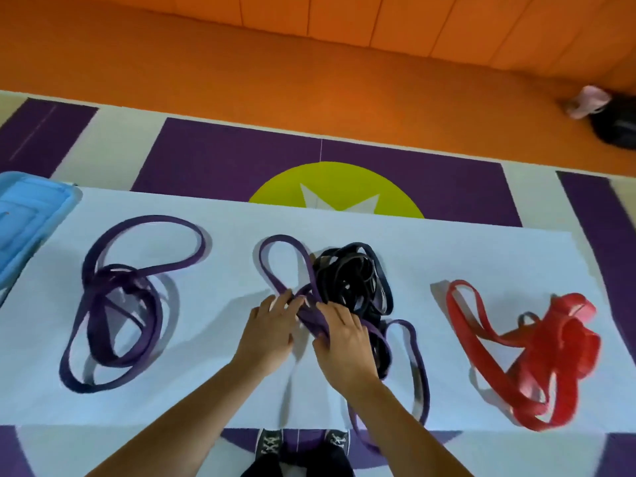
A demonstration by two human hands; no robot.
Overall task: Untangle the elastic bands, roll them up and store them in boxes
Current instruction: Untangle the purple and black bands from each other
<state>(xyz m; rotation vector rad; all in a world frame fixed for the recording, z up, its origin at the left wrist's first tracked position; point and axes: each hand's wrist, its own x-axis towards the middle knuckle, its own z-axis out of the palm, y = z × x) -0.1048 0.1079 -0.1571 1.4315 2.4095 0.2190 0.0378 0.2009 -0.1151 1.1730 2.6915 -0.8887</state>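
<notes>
Left hand (pixel 272 325) presses the purple band (pixel 311 320) with fingers spread, right hand (pixel 344 339) grips it with fingers curled, beside the black tangle (pixel 351 273) on the table (pixel 220 242).

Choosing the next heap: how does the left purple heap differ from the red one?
The purple heap lies beside the blue box; the red heap lies at the opposite end. The purple heap spreads in wide open loops; the red heap bunches tightly at its right side. Both rest untouched on the table.
</notes>
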